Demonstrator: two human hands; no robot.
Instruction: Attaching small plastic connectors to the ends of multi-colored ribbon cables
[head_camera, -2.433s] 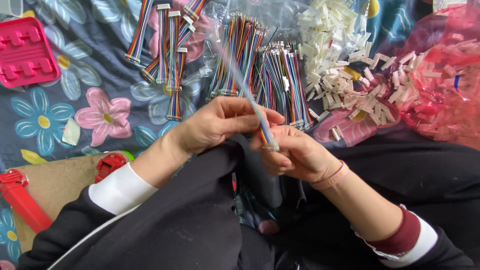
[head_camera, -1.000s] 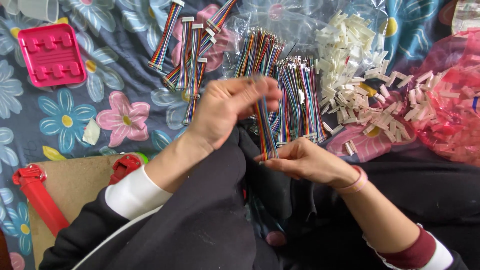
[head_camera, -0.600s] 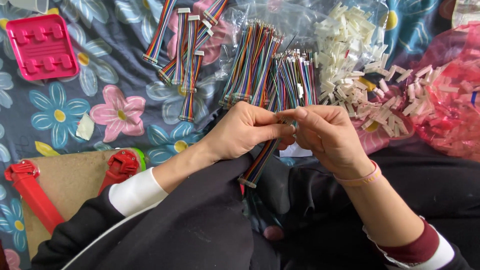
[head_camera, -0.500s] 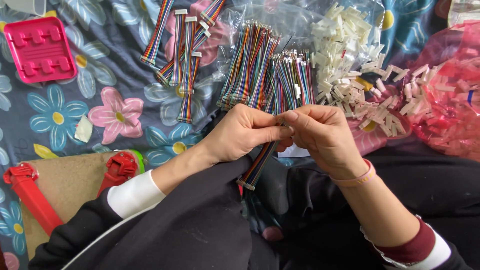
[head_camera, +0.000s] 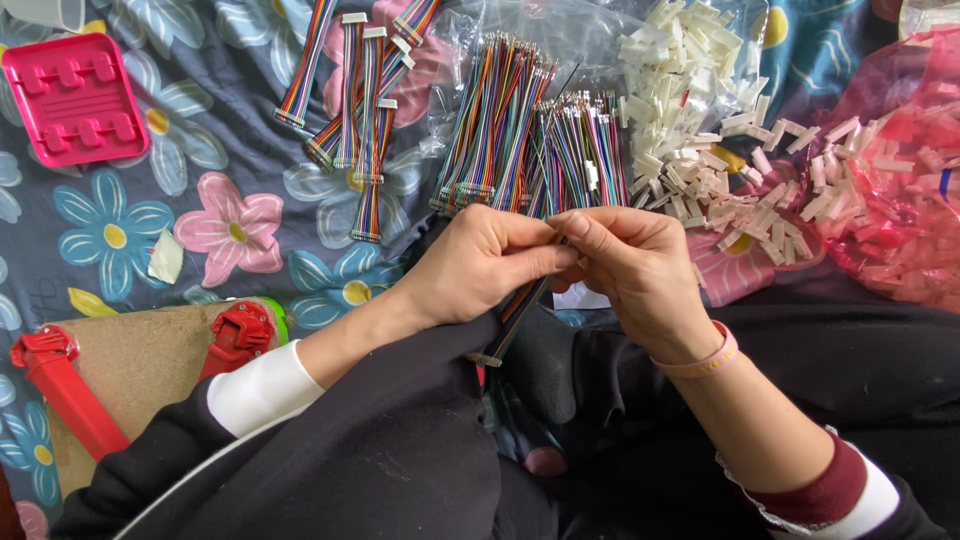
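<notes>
Currently both hands meet mid-frame over the lap: left hand (head_camera: 480, 262) and right hand (head_camera: 640, 265) pinch the top end of a rainbow ribbon cable (head_camera: 515, 315). Long axis runs diag, from fingertips down-left to its lower end w/ connector. Left hand sits closer to cable body. Cable is flat, multicolour, thin; loose cable bundles (head_camera: 530, 130) and white connector housings (head_camera: 700, 100) lie beyond.

It looked like piecework done at home rather than in a factory: the work surface was a dark blue fabric sheet printed with large flowers (head_camera: 120, 230), and spread over it lay bundles of rainbow-coloured ribbon cables (head_camera: 500, 120), clear plastic bags of small white plastic connector housings (head_camera: 690, 90) and a pink plastic tray (head_camera: 72, 98).
</notes>
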